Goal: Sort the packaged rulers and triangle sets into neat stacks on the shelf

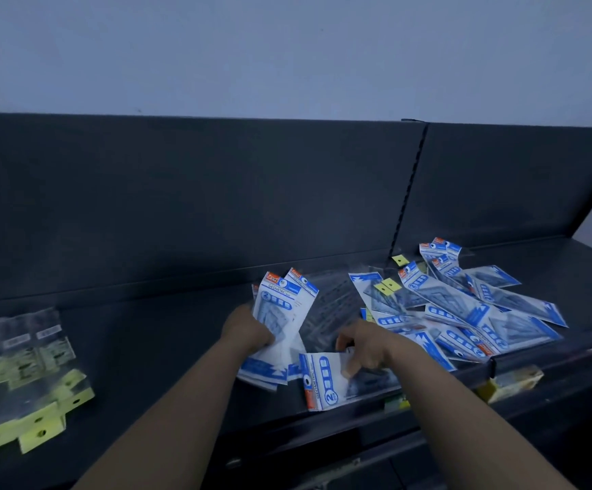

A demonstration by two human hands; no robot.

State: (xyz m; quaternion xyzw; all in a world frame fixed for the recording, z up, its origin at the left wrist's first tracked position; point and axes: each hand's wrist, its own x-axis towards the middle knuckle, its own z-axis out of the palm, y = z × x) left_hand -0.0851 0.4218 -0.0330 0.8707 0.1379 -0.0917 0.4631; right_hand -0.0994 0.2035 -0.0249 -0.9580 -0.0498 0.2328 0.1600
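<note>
Left grip point(250, 330) clasps a stack point(278, 314) of packs, right grip point(365, 348) pinches one pack point(324, 381) between stack and pile point(471, 313).

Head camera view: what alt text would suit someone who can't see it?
A person's left hand grips a bundle of blue-and-white packets on a dark shelf, while the right hand pinches a single packet near the shelf's front edge. A loose heap of similar packets lies to the right; clear packets with yellow tabs lie at far left.
</note>
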